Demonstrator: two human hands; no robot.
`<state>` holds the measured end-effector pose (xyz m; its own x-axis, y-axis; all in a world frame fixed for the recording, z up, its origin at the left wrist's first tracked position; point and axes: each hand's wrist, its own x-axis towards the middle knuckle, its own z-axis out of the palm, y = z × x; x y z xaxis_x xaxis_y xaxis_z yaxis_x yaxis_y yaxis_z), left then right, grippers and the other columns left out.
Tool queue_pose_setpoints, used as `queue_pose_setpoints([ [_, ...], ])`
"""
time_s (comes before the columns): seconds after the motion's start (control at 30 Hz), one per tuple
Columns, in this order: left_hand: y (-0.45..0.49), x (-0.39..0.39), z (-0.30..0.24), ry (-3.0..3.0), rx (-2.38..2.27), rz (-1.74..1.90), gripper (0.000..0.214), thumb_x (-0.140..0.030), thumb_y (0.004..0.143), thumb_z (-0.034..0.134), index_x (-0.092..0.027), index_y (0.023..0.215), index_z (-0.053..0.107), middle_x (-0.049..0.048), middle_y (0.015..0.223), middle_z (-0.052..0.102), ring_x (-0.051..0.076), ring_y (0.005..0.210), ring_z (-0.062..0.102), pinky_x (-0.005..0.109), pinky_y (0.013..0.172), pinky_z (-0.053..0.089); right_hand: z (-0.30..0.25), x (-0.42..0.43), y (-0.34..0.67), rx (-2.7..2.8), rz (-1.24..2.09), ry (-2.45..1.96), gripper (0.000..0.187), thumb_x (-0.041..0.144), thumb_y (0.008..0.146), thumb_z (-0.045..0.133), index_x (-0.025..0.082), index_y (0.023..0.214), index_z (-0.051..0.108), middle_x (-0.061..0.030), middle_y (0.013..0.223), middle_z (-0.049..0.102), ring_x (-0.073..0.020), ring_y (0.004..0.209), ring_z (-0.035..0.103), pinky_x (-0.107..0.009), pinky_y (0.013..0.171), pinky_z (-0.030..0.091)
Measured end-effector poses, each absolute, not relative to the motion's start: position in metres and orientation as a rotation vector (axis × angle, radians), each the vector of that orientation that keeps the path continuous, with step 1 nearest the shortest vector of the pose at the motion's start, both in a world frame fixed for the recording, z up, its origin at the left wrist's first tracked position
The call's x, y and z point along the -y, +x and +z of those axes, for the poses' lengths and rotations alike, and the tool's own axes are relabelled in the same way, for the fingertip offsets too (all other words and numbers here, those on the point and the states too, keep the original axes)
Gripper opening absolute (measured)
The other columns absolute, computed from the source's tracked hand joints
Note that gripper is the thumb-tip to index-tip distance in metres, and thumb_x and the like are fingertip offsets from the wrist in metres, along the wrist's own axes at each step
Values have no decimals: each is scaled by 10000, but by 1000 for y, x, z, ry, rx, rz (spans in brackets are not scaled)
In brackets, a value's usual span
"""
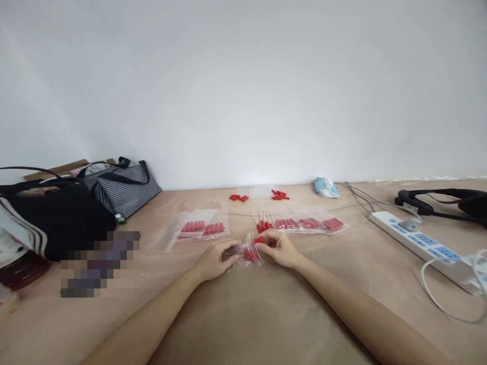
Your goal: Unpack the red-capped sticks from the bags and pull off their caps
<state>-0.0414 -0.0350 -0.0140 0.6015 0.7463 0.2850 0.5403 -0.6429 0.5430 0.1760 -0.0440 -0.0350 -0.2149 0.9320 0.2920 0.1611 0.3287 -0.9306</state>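
Observation:
My left hand (216,259) pinches the left edge of a small clear zip bag (246,252) that holds several red caps. At the bag's mouth, my right hand (279,248) has its fingers closed on a red cap (259,240). Both hands rest on the tan tabletop (266,314) at the middle. Just beyond them lie filled clear bags of red caps, some on the left (201,228) and a row on the right (308,223). Loose red caps (279,194) and empty bags sit further back near the wall.
A black bag (57,213) and a striped bag (122,187) stand at the left. At the right lie a white power strip (422,243) with cables, a black neck-worn device (449,200) and a small blue-white packet (325,187).

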Motion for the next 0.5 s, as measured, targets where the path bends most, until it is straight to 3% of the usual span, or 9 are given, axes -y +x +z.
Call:
queue_pose_setpoints([
  [0.13,-41,35,-14,2427,-1038,699,267,-245,755,527,-182,1010,574,54,943,634,167,826,570,300,752,448,-32,43,174,1354,1228,-920,290,367,591,693,185,807,628,4,726,639,-113,640,570,-265,647,453],
  [0.27,-43,34,-16,2435,-1033,690,265,-241,753,530,-186,1007,580,56,961,633,170,847,571,306,769,446,-21,37,190,1211,1324,-917,233,316,549,722,182,713,626,25,621,621,-97,548,553,-238,564,440],
  [0.5,-43,34,-17,2466,-1035,693,277,-234,750,530,-185,1019,575,57,984,631,174,879,580,308,789,452,-9,9,258,933,931,-944,231,349,566,699,187,667,569,18,624,607,-82,508,521,-226,522,428],
])
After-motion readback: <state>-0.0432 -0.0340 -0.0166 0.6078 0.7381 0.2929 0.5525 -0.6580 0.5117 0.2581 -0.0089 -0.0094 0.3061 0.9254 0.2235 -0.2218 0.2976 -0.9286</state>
